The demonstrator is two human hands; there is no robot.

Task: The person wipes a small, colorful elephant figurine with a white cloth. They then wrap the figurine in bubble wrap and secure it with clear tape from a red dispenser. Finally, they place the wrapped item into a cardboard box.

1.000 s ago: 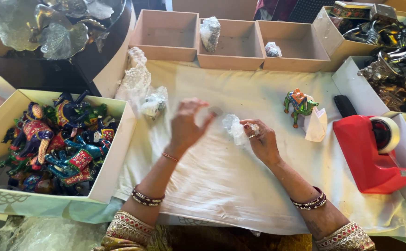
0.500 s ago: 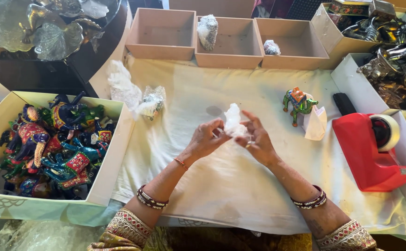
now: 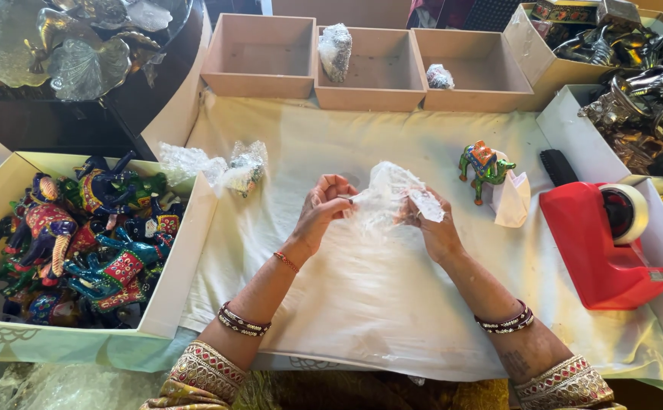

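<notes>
1. The sheet of clear bubble wrap point(image 3: 392, 199) is stretched in the air between both hands, just above the white cloth point(image 3: 362, 288) on the table. The left hand point(image 3: 322, 211) is closed, pinching its left edge; the right hand point(image 3: 431, 224) is curled round the right edge. A thin pinch like this could slip, or the film could tear if pulled harder.
2. The painted elephant figurine point(image 3: 485, 168) stands just right of the right hand, beside a small white paper piece point(image 3: 515, 201); a sideways sweep could topple it.
3. The red tape dispenser point(image 3: 604, 247) sits further right, near that forearm, and could be nudged.
4. The box of painted figurines point(image 3: 81, 228) lies well apart, at little risk.
</notes>
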